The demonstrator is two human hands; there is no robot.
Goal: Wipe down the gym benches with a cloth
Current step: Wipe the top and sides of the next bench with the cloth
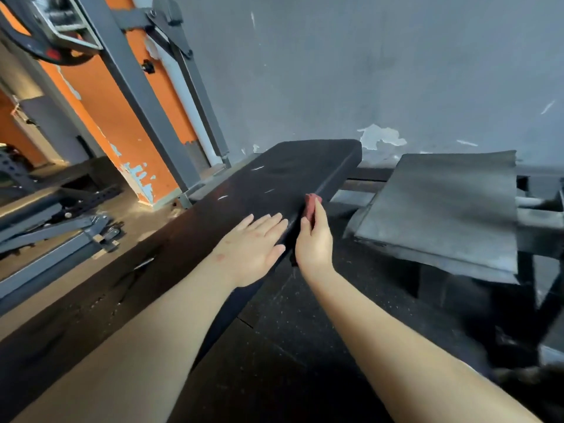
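Red cloth [310, 206], judged soft, light and limp, bunched in the right hand [314, 239], whose grip is closed round it against the right side edge of the black padded bench [290, 169]; left hand [253, 248] flat, fingers straight, on top; best held wadded in the palm.

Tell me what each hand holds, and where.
The right hand holds a red cloth by its lower part, against the side edge of the bench; only its top shows. The left hand rests flat, holding nothing.
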